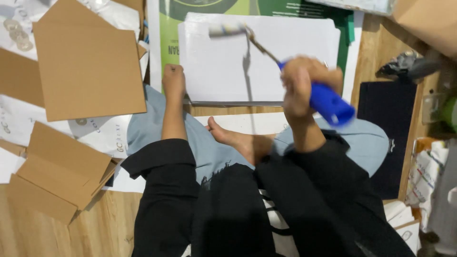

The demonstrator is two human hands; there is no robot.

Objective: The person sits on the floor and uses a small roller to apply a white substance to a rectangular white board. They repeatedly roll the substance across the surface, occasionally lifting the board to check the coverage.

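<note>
The person sits cross-legged on the floor [57, 238], a wooden one, with a white sheet [223, 66] laid flat in front of the knees. The right hand [304, 83] is wrapped tight around the blue handle of a small paint roller [281, 59]; all the fingers are curled round the grip, nothing loose. From that hand the roller's thin metal shaft runs up and to the left, away from the body, and ends in the roller head [227, 30], which lies crosswise near the far edge of the sheet. So the tool's long axis slants diagonally across the sheet's right half, head far, handle near. I cannot tell whether the head presses on the sheet or hangs just above it; it is blurred, and a thin shadow falls on the white beneath the shaft.

The left hand [173, 81] rests at the sheet's near left edge, fingers folded under, seeming to pin it down; it holds nothing that I can see. It is the nearer hand to the sheet, while the right alone has the roller. A bare foot [238, 140] lies between the two arms, just short of the sheet.

Under the sheet lies a green printed poster [169, 33]. To the left, flat brown cardboard pieces [90, 71] lie over printed white paper. To the right sits a dark cloth [388, 119] and some clutter against the wall.
</note>
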